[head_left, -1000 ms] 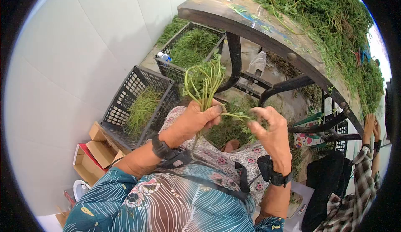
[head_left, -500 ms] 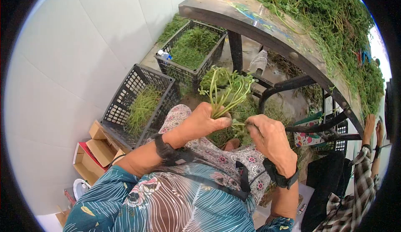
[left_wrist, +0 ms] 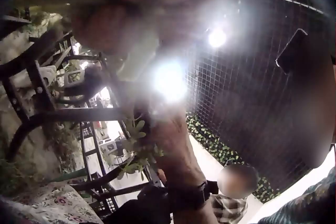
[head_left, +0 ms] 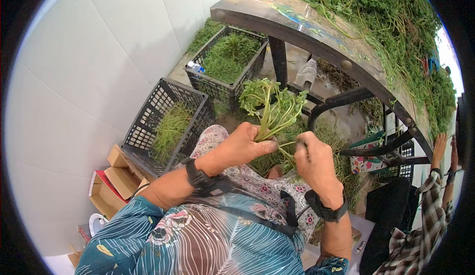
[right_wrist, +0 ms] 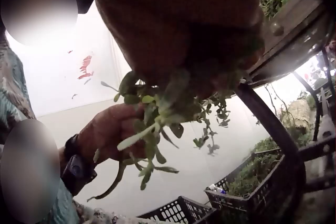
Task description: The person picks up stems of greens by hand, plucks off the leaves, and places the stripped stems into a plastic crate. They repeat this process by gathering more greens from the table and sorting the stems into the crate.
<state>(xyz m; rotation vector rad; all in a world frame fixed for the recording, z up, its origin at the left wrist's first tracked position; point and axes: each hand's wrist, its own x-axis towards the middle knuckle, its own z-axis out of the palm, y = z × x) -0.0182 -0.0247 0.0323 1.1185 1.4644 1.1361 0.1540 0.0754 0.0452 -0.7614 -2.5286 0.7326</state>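
In the head view my left hand grips a bunch of leafy green stems low down, its leafy tops fanning up and to the right. My right hand is just to the right, fingers curled on a thin green sprig that runs across from the left thumb. Small oval leaves on a sprig hang below the right hand in the right wrist view, with the left hand behind them. In the left wrist view the near hand is blurred, and the right forearm shows beyond it.
Two black crates stand at left: one with thin green stems, one with cut greens. A wooden table heaped with greens curves overhead on black legs. Open cardboard boxes sit lower left. Another person's hand is far right.
The left hand and bunch have shifted slightly right, and the bunch now leans right. My right hand's fingers, spread near the sprig before, have curled in on it.
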